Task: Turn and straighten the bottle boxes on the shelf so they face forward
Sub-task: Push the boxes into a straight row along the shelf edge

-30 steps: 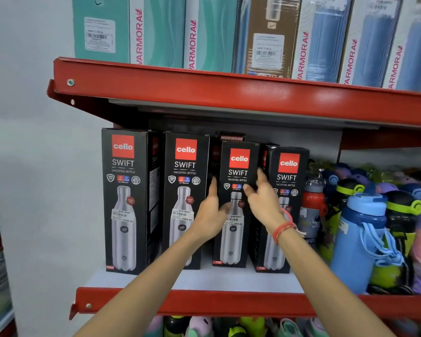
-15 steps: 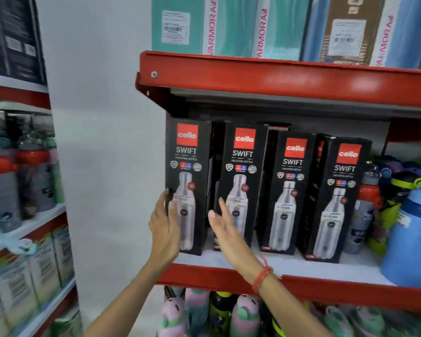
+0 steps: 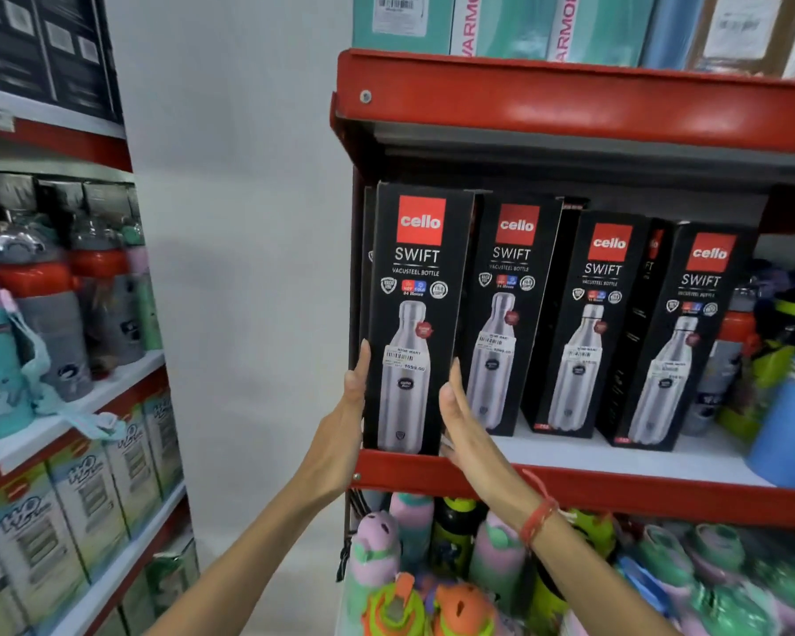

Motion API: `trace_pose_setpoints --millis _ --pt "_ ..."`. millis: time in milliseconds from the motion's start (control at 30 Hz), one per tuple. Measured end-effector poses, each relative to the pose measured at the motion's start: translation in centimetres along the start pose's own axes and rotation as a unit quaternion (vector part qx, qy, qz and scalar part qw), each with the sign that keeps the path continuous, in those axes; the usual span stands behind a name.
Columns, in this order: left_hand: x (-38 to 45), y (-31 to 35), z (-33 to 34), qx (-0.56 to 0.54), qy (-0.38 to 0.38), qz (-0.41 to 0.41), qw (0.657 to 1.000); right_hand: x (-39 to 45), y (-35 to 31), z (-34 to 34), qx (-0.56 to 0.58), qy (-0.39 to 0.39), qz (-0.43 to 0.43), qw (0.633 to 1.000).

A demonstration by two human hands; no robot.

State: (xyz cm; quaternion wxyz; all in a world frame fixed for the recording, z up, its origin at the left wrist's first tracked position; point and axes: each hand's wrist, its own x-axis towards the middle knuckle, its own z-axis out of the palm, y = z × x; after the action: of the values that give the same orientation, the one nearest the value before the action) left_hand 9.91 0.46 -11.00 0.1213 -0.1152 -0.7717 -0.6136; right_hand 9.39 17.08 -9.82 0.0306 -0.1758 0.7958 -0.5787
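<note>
Head view looks up at a red shelf (image 3: 616, 491) where four black bottle boxes stand in a row, all upright with their long sides vertical. A sliver of another dark box edge shows behind the first one at the far left, and a side panel peeks out between the third and fourth.

Two hands are on the leftmost box (image 3: 416, 314), which sits at the shelf's left front corner. The left hand (image 3: 340, 433) lies flat along its left side, fingers straight and pointing up. The right hand (image 3: 462, 420) presses flat against its right side the same way, a red thread band (image 3: 539, 518) on the wrist. The box is clamped between the two palms, neither hand curled around it.

That box shows its printed front squarely to the aisle. The second box (image 3: 508, 314) just beside it leans slightly at the top. The third box (image 3: 586, 328) and the fourth box (image 3: 675, 342) are turned a little, fronts angled leftward.

Loose drinking bottles (image 3: 432, 566) crowd the level below.
</note>
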Motion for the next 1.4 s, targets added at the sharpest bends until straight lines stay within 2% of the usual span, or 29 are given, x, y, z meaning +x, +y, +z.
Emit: trace_pose_setpoints --millis 300,367,433,467,500,567,633,667,767,900,1067,1200,1400 --pt "-1.6 0.8 0.8 0.007 0.013 0.01 1.0 -1.2 0.0 -0.5 -0.02 0.009 -0.01 1.0" --pt "-1.8 0.8 1.9 0.055 0.111 0.046 0.991 -0.8 0.3 -1.2 -0.014 0.031 -0.023 0.999" --pt "-2.3 1.5 3.4 0.086 0.239 0.117 0.96 -0.5 0.8 -2.4 0.004 0.084 -0.04 0.996" --pt "-2.3 1.8 4.3 0.085 0.267 0.159 0.947 -0.2 1.1 -3.1 0.017 0.116 -0.047 0.992" --pt "-2.3 2.2 5.2 0.079 0.255 0.19 0.945 -0.1 1.4 -3.8 0.031 0.146 -0.05 0.987" --pt "-2.0 2.8 8.0 0.069 0.146 0.199 0.967 0.1 2.1 -5.4 0.061 0.192 -0.045 0.978" --pt "-1.4 2.7 11.0 0.056 0.025 0.127 0.99 0.1 2.8 -6.5 0.079 0.209 -0.022 0.974" --pt "-0.7 2.5 12.2 0.047 0.001 0.083 0.995 0.2 3.2 -6.8 0.077 0.208 -0.007 0.975" --pt "1.7 2.1 14.0 0.014 0.011 -0.022 1.0 0.8 3.9 -7.4 0.071 0.192 0.032 0.978" --pt "3.6 2.0 14.6 0.03 0.035 -0.116 0.992 1.7 3.6 -7.9 0.055 0.181 0.054 0.98" --pt "1.8 2.8 14.2 0.021 0.042 -0.108 0.993 0.3 4.0 -8.1 -0.035 0.173 0.05 0.983" --pt "-0.6 3.2 12.7 0.011 0.019 -0.132 0.991 -2.3 4.3 -8.5 -0.029 0.16 0.039 0.986" --pt "-2.0 2.0 11.3 -0.019 0.007 -0.108 0.994 -4.6 4.0 -8.6 -0.048 0.161 0.026 0.985"
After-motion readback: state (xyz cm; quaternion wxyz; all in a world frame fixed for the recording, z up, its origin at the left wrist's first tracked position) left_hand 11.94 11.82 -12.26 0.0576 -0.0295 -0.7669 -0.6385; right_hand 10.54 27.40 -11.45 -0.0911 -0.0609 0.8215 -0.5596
